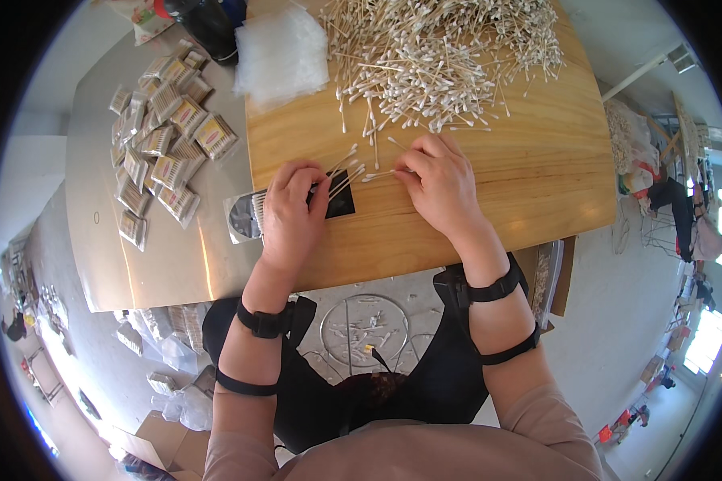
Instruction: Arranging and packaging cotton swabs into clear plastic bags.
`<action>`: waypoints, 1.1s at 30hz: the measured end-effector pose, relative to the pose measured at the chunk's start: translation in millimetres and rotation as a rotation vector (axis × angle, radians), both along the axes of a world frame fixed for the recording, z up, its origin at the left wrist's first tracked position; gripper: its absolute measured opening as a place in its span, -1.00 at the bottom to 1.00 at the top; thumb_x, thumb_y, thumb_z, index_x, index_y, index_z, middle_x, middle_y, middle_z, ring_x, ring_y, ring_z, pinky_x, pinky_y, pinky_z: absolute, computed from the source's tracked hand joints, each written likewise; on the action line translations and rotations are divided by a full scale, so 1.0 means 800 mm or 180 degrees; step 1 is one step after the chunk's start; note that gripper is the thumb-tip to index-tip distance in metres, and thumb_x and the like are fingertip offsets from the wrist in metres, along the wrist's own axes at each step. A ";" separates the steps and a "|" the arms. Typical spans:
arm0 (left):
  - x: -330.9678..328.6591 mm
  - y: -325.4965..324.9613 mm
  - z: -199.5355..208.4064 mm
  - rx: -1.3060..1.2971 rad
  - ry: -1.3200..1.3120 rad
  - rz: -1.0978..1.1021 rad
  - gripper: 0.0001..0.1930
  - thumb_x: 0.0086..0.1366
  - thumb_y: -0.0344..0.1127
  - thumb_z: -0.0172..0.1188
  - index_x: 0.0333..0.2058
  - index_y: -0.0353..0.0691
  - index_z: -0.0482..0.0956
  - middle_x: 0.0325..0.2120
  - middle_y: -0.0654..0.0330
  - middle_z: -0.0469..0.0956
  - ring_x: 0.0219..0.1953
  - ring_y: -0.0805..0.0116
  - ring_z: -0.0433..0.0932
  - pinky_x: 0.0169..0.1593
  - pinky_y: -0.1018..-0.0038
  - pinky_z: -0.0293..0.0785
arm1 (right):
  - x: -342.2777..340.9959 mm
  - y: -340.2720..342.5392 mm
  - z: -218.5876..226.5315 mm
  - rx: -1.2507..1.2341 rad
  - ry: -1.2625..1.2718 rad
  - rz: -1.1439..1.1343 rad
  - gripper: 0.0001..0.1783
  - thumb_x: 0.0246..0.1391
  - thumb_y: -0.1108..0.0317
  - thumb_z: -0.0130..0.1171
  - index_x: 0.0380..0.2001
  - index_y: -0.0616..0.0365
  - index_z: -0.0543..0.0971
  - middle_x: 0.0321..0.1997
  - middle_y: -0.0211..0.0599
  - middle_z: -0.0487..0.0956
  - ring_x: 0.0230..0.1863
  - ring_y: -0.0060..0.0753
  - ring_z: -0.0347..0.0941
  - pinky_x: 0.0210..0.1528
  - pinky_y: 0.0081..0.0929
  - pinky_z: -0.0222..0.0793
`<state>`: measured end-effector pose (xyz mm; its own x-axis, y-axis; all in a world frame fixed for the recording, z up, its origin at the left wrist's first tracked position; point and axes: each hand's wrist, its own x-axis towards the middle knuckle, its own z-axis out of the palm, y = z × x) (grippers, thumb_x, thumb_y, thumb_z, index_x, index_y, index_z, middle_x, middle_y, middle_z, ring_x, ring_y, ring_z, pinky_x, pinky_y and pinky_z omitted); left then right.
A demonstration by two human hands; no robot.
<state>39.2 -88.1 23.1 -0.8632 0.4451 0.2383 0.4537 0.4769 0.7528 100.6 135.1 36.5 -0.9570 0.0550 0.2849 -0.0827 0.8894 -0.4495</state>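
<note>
My left hand [295,210] is closed around several cotton swabs [347,178], their white tips fanning out to the right past my fingers. Below it lies a flat black square [343,200], partly covered by the hand. To the hand's left, a clear plastic packet [244,218] with a grey-and-white print sticks out, next to a row of swabs [258,210] half hidden by my wrist. My right hand [441,184] pinches a cotton swab [380,175] that points left toward the bunch. Another loose swab [395,143] touches or lies near its fingertips.
A big heap of loose cotton swabs [449,72] covers the table's far side. Left of it sit a stack of clear plastic bags [281,56] and a black bottle [204,32]. Filled swab packets [168,136] spread over the metal surface [96,264] beside the wooden board [537,176].
</note>
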 end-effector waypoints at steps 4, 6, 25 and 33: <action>-0.012 0.003 -0.007 -0.0330 0.0553 0.0144 -0.87 0.14 -0.49 0.29 -0.32 -0.28 0.54 -0.30 0.11 0.53 -0.22 0.03 0.53 -0.12 0.21 0.46 | 0.001 -0.005 -0.001 -0.0041 0.0048 0.0082 -0.88 -0.13 0.43 0.40 -0.52 0.04 0.60 -0.36 -0.45 0.50 -0.21 -0.26 0.46 -0.23 -0.32 0.46; -0.013 0.007 -0.007 -0.0426 0.0678 0.0156 -0.86 0.15 -0.48 0.29 -0.30 -0.27 0.54 -0.31 0.11 0.53 -0.24 0.03 0.52 -0.14 0.20 0.46 | 0.001 -0.007 -0.003 -0.0057 0.0123 0.0084 -0.88 -0.13 0.41 0.40 -0.52 0.04 0.61 -0.39 -0.47 0.51 -0.23 -0.27 0.46 -0.25 -0.31 0.46; -0.018 0.005 -0.002 -0.0599 0.0566 0.0238 -0.92 0.15 -0.45 0.30 -0.39 -0.25 0.56 -0.40 0.13 0.51 -0.28 0.04 0.53 -0.19 0.20 0.46 | 0.003 0.001 -0.003 -0.0089 0.0058 0.0112 -0.88 -0.15 0.41 0.40 -0.52 0.03 0.61 -0.42 -0.47 0.51 -0.26 -0.28 0.46 -0.24 -0.33 0.46; -0.017 0.006 0.000 -0.0611 0.0603 0.0153 -0.92 0.15 -0.44 0.29 -0.40 -0.24 0.55 -0.39 0.13 0.51 -0.27 0.04 0.52 -0.17 0.19 0.45 | 0.000 -0.029 -0.008 -0.0226 0.0113 0.0464 -0.89 -0.17 0.42 0.39 -0.53 0.03 0.62 -0.43 -0.47 0.50 -0.24 -0.28 0.47 -0.28 -0.33 0.47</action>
